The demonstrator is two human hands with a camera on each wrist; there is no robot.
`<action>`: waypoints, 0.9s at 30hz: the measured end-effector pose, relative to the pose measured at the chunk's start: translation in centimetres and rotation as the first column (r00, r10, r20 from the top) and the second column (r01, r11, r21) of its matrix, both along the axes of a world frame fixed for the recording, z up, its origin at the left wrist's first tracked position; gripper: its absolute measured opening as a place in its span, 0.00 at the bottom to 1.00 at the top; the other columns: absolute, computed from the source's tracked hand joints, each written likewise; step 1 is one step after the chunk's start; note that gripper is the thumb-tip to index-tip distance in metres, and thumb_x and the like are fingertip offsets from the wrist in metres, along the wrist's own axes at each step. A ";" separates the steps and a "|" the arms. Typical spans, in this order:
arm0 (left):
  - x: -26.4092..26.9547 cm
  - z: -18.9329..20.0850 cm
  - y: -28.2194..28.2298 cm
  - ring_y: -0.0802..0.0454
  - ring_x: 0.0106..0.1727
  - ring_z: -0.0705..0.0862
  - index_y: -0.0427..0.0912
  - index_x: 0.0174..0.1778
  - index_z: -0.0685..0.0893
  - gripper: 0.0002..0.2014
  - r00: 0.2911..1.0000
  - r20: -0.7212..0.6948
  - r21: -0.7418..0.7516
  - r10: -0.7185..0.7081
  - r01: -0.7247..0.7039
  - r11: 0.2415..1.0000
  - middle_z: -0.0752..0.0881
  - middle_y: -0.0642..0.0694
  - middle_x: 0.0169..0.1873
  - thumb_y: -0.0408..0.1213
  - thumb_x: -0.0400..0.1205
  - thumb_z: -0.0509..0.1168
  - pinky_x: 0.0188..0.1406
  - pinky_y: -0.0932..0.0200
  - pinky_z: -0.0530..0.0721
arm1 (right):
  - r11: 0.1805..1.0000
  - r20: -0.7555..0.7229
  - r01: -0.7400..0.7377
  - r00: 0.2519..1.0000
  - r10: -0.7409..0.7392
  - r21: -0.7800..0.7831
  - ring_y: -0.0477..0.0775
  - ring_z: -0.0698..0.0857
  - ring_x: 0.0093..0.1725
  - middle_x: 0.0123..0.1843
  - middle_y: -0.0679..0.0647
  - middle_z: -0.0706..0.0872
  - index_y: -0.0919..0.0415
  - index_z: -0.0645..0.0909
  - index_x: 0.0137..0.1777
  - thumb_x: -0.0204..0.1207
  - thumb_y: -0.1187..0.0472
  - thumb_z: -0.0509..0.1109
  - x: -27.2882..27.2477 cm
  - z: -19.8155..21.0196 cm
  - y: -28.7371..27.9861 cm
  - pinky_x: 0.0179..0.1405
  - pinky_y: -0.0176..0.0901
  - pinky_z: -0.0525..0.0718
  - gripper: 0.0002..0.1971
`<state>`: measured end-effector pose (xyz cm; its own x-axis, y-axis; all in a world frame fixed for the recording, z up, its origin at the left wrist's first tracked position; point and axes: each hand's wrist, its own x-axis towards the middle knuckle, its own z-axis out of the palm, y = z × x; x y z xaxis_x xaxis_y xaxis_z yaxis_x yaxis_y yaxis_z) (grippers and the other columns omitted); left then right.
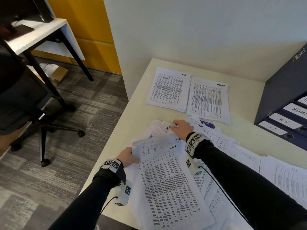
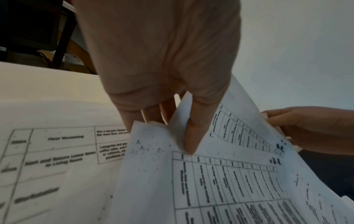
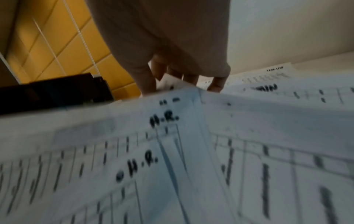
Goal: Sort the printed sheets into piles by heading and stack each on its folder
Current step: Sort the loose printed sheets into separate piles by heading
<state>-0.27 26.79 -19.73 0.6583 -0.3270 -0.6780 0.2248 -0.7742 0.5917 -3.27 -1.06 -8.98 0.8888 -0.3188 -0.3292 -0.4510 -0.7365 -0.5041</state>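
Note:
A loose heap of printed sheets covers the near half of the pale table. My left hand grips the left corner of a few sheets headed H.R., thumb on top and fingers beneath. My right hand pinches the corner of another sheet marked H.R. further back in the heap; the sheet's corner sits between the fingers. Two squared piles lie at the back: an H.R. pile and a Task List pile.
Dark binders labelled ADMIN, HR and IT lie in a dark box at the right. A purple-printed sheet peeks from the heap. The table's left edge drops to carpet, with an office chair beyond.

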 end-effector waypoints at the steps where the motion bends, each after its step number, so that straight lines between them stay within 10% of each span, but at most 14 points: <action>1: 0.2 -0.5 0.0 0.44 0.55 0.83 0.41 0.63 0.78 0.43 1.000 0.012 -0.008 -0.001 0.001 1.000 0.85 0.43 0.53 0.54 0.50 0.71 0.55 0.45 0.83 | 1.000 0.031 0.019 0.999 -0.020 0.008 0.58 0.80 0.49 0.41 0.51 0.81 0.54 0.80 0.46 0.80 0.57 0.60 0.2 0.5 -0.3 0.59 0.49 0.67 0.07; 8: -1.4 6.4 -2.5 0.45 0.45 0.78 0.38 0.45 0.80 0.12 0.994 0.098 -0.004 -0.045 0.046 0.999 0.81 0.43 0.38 0.28 0.67 0.71 0.42 0.57 0.74 | 0.978 0.331 0.043 0.937 -0.109 0.202 0.54 0.79 0.39 0.43 0.62 0.84 0.64 0.78 0.45 0.82 0.62 0.60 -1.7 5.9 -2.7 0.35 0.40 0.74 0.08; 13: -1.6 6.4 -3.3 0.42 0.45 0.83 0.40 0.56 0.82 0.24 0.973 0.071 0.010 -0.222 0.221 0.975 0.85 0.39 0.50 0.34 0.61 0.68 0.47 0.47 0.85 | 0.884 0.549 0.164 0.730 -0.407 0.437 0.43 0.81 0.49 0.53 0.51 0.82 0.62 0.77 0.59 0.85 0.59 0.58 -4.1 10.5 -4.3 0.51 0.39 0.77 0.10; 16: -0.7 5.0 -2.9 0.39 0.52 0.83 0.42 0.58 0.78 0.32 0.954 0.076 0.015 -0.289 0.289 0.957 0.82 0.41 0.51 0.39 0.54 0.65 0.40 0.53 0.80 | 0.847 0.654 0.173 0.565 -0.503 0.503 0.31 0.77 0.40 0.44 0.43 0.79 0.52 0.76 0.50 0.84 0.61 0.59 -5.1 13.3 -6.1 0.46 0.36 0.75 0.05; 19: -1.3 6.9 -3.2 0.38 0.61 0.80 0.42 0.73 0.68 0.38 0.982 0.125 -0.027 -0.142 0.146 0.989 0.81 0.38 0.59 0.29 0.65 0.72 0.55 0.44 0.82 | 0.713 0.610 0.245 0.383 -0.694 0.657 0.46 0.77 0.62 0.65 0.54 0.76 0.59 0.71 0.66 0.84 0.55 0.61 -6.2 14.8 -9.1 0.66 0.41 0.76 0.14; 21: -1.5 7.6 -3.6 0.37 0.54 0.82 0.43 0.73 0.62 0.36 0.986 0.166 -0.084 0.001 0.013 0.996 0.82 0.36 0.53 0.24 0.72 0.70 0.51 0.45 0.83 | 0.685 0.613 0.314 0.307 -0.728 0.657 0.41 0.74 0.48 0.54 0.49 0.73 0.52 0.69 0.53 0.82 0.53 0.61 -7.1 14.6 -11.1 0.53 0.35 0.77 0.05; 24: -1.7 7.9 -4.7 0.39 0.49 0.82 0.51 0.75 0.56 0.39 0.959 0.255 -0.208 0.127 -0.074 0.975 0.80 0.40 0.48 0.23 0.74 0.69 0.45 0.53 0.81 | 0.668 0.569 0.449 0.354 -0.743 0.593 0.34 0.64 0.37 0.40 0.38 0.65 0.41 0.63 0.39 0.79 0.50 0.61 -9.1 12.6 -12.4 0.44 0.37 0.68 0.10; 27: -1.9 8.0 -6.1 0.43 0.49 0.82 0.51 0.67 0.61 0.32 0.920 0.330 -0.303 0.212 -0.109 0.947 0.80 0.41 0.53 0.25 0.74 0.69 0.41 0.57 0.79 | 0.657 0.400 0.521 0.527 -0.750 0.545 0.55 0.80 0.57 0.60 0.58 0.80 0.58 0.75 0.65 0.84 0.59 0.59 -11.9 8.5 -11.0 0.62 0.48 0.73 0.12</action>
<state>-2.16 20.73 -11.70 0.8966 -0.3346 -0.2900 0.0687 -0.5418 0.8377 -15.12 -12.08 -0.48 0.5232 -0.8500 -0.0610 -0.2835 -0.1061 -0.9531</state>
